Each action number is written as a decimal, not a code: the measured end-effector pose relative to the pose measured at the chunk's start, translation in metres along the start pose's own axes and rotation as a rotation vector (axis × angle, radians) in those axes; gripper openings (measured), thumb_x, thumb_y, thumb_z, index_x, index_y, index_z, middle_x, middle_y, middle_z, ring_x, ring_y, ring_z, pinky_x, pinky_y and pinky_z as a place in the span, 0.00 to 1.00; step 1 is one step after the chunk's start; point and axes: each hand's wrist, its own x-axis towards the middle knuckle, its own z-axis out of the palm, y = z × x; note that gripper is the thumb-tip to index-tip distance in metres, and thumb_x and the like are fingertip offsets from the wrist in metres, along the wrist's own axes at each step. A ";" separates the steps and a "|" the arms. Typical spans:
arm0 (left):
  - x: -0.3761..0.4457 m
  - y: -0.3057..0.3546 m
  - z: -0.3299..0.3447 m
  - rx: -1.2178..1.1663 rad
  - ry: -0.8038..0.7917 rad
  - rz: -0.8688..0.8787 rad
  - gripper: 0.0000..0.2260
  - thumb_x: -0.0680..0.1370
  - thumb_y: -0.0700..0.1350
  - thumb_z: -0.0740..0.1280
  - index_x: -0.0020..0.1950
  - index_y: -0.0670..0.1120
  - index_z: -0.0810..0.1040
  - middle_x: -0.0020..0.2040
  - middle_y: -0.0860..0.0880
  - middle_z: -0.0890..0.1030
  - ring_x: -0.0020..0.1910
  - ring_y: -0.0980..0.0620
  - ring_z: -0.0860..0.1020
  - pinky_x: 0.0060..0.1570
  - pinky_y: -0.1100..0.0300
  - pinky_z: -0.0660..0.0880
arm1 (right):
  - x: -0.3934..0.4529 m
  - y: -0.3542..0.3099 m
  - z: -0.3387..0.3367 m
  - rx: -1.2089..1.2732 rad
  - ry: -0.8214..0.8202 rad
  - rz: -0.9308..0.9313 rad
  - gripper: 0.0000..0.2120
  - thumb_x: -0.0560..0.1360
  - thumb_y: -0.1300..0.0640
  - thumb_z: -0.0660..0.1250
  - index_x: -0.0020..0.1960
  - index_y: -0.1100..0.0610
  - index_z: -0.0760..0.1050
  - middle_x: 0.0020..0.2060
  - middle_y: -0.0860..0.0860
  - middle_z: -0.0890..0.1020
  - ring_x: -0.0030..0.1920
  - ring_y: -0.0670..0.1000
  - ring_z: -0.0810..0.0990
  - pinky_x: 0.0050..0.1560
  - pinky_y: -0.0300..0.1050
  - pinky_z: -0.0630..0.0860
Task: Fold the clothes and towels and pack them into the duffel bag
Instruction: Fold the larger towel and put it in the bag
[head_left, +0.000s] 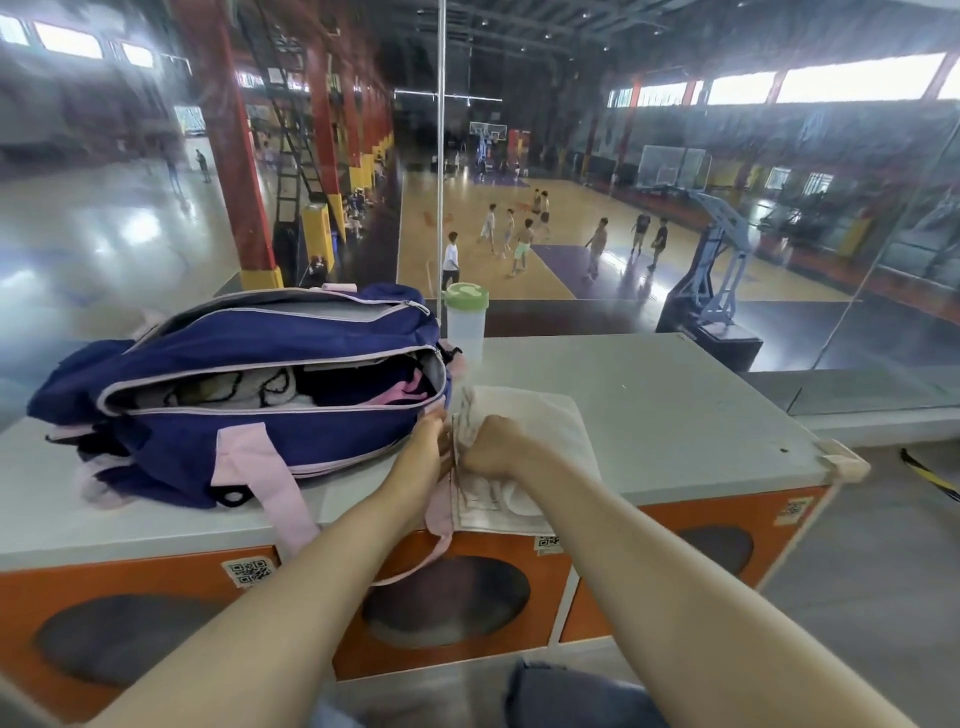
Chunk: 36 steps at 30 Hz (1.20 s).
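Note:
A navy and pink duffel bag (249, 415) lies on the grey counter top (675, 415), its main zip open with folded clothes (260, 387) showing inside. Right of the bag lies a white towel (540, 431), folded flat. My right hand (493, 447) is closed on the towel's left edge, bunching the cloth. My left hand (428, 447) is beside it, fingers on the same edge, between the towel and the bag's right end. Whether the left hand grips the cloth or only touches it is hard to tell.
A clear bottle with a green lid (466, 322) stands behind the bag's right end, near a glass wall. A pink strap (270, 493) hangs over the counter's front edge. Orange cabinet fronts (452, 597) sit below. A basketball court with people lies beyond the glass.

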 end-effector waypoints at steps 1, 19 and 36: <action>0.001 -0.002 -0.002 0.000 -0.011 0.004 0.12 0.84 0.45 0.52 0.48 0.51 0.73 0.42 0.56 0.77 0.42 0.60 0.75 0.40 0.67 0.72 | 0.002 0.001 0.004 0.061 0.002 0.007 0.19 0.75 0.52 0.64 0.60 0.64 0.76 0.56 0.61 0.79 0.57 0.60 0.79 0.50 0.44 0.73; -0.010 -0.001 -0.008 0.627 -0.121 -0.010 0.19 0.79 0.41 0.61 0.70 0.48 0.73 0.70 0.51 0.72 0.70 0.53 0.68 0.65 0.64 0.62 | -0.002 0.085 0.002 0.414 0.294 0.192 0.26 0.77 0.45 0.60 0.74 0.46 0.60 0.70 0.54 0.65 0.68 0.60 0.67 0.66 0.55 0.68; -0.014 0.005 -0.015 0.952 -0.193 -0.067 0.29 0.70 0.38 0.61 0.68 0.58 0.66 0.61 0.49 0.74 0.51 0.49 0.78 0.53 0.54 0.77 | -0.005 0.103 -0.009 0.979 0.261 0.401 0.26 0.65 0.53 0.76 0.60 0.58 0.72 0.51 0.56 0.80 0.50 0.58 0.80 0.55 0.57 0.79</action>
